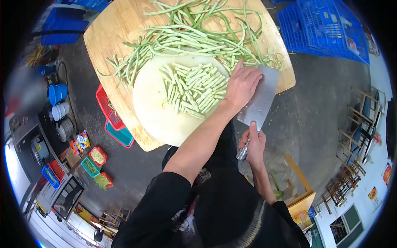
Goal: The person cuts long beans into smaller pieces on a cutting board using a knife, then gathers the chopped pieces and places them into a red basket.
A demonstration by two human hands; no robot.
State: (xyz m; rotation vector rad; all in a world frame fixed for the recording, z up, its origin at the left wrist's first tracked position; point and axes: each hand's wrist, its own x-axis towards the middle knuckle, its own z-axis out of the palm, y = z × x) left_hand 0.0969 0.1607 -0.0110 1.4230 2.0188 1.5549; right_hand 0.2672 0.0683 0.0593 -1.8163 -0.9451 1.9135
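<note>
My right hand (254, 144) is wrapped round the handle of a wide cleaver (261, 97), whose blade points away from me beyond the right edge of the round board. My left hand (243, 86) reaches across to the blade, its fingers bent against the near face; whether they grip anything is hard to make out. Cut green bean pieces (194, 89) lie in a pile on the round white cutting board (153, 109), left of my left hand. Long uncut beans (186, 39) are heaped behind the board on the wooden table (111, 31).
Blue crates (320, 29) stand at the upper right. A red basket (108, 108) and a green tray (120, 134) are below the table's left edge. Buckets (58, 94) stand at the left, wooden stools (347, 169) at the right. Bean scraps lie at the table's right edge.
</note>
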